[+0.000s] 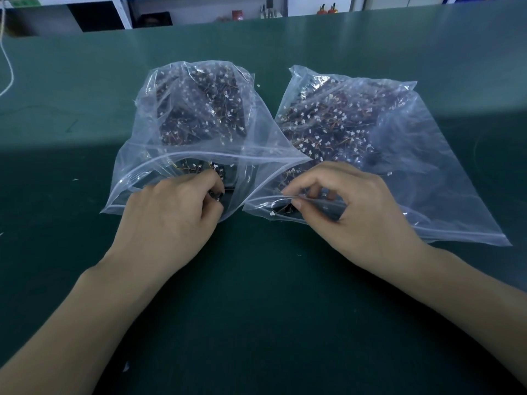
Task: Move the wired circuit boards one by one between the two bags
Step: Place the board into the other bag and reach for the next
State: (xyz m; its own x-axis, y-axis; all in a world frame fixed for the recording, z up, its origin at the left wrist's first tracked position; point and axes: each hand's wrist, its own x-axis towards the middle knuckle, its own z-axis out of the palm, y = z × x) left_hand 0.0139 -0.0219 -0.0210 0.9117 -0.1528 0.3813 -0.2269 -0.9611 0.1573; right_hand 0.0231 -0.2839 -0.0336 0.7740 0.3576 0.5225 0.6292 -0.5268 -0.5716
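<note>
Both forearms come in from the bottom edge over a dark green table (256, 323). L hand (171, 220) sits at the mouth of the left bag (134, 166), fingers curled in around a small dark circuit board (218, 195), pinched betw. thumb and fingertips just inside the opening. R hand (350, 212) is at the mouth of the right bag (445, 172), thumb and forefinger pinching the plastic lip of that bag, other fingers curled behind it; a few boards w/ a white connector lie under the plastic right below the thumb.

Both bags are clear zip-type, lying flat, mouths toward the person, near corners touching betw. the hands. Further back each bag holds a heap of wired circuit boards (328, 121): dark boards, thin orange/yellow wires, white plugs. Right heap looks wider and flatter.

Beyond the table edge: white shelving (125, 12) w/ small items, too small to tell. A white cord (8, 67) hangs at far left.
</note>
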